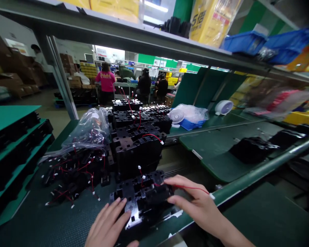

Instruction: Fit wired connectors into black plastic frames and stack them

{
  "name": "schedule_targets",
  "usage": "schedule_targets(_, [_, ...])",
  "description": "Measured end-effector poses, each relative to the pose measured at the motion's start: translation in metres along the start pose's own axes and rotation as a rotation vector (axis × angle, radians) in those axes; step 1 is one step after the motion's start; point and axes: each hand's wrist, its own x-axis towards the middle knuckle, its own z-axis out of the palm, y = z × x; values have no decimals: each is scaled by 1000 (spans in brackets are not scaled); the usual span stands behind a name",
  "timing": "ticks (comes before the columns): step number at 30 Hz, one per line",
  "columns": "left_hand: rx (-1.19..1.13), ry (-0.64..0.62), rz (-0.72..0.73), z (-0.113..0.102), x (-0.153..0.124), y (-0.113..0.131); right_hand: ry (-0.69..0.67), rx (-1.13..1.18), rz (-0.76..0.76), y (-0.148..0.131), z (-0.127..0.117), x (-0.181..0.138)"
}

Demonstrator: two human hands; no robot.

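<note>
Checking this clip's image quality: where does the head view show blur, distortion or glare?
In the head view, the overhead shelf beam bows from wide-angle distortion, the packaging at the right edge smears into blur, and glare whitens the black plastic part beneath the left hand; the right hand looks sharp.

Head-worn view from just above the near end of the green assembly bench [41,219], facing forward and down along it; close over the left hand [108,223] and right hand [198,206], with a metal shelf [118,31] crossing above the bench.
</note>
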Motion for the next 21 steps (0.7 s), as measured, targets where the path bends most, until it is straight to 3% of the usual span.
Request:
schedule_targets(2, [102,31,95,9,1,-3,-86,-35,-59,0,-3,0])
schedule_targets(8, [121,21,126,10,5,2,-339,-243,-343,-8,-3,9])
schedule_targets(13, [133,-5,124,5,6,2,-464,-544,-419,-25,-6,16])
schedule_targets(16, [131,-16,121,7,4,2,-514,-612,-420,-33,-3,18])
schedule_targets(21, [113,0,89,12,-3,2,-583,-661,-348,-20,19,20])
